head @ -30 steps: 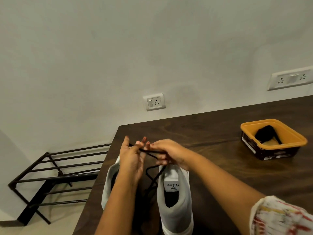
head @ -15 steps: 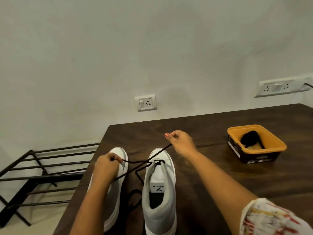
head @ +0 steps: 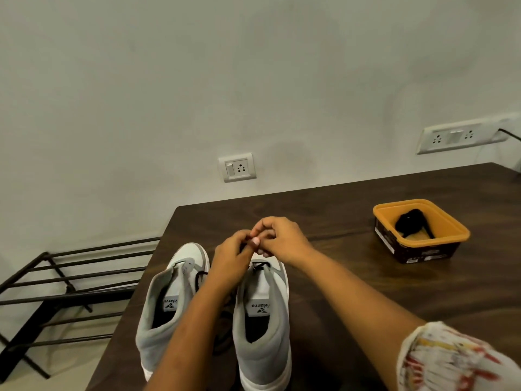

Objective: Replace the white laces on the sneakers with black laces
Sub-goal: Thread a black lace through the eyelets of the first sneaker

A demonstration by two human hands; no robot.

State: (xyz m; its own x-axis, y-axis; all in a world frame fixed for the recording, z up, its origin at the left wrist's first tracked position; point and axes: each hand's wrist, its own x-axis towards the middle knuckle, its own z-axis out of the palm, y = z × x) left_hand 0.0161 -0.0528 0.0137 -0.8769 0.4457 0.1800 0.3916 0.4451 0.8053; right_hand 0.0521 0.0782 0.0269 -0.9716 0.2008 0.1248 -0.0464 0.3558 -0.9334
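Observation:
Two grey and white sneakers stand side by side near the table's left corner, toes pointing away from me. The left sneaker shows a short piece of black lace at its inner side. The right sneaker has black lace across its lowest eyelets. My left hand and my right hand meet just above the right sneaker's toe, fingers pinched together on the black lace ends, which the fingers mostly hide. More black lace lies in the dark gap between the sneakers.
An orange-rimmed dark tub holding a bundle of black lace stands on the brown table to the right. A black metal rack stands on the floor left of the table. Wall sockets are behind.
My hands were spread apart pulling the lace ends taut half a second ago. They have come together above the right sneaker's toe. The camera has tilted down slightly.

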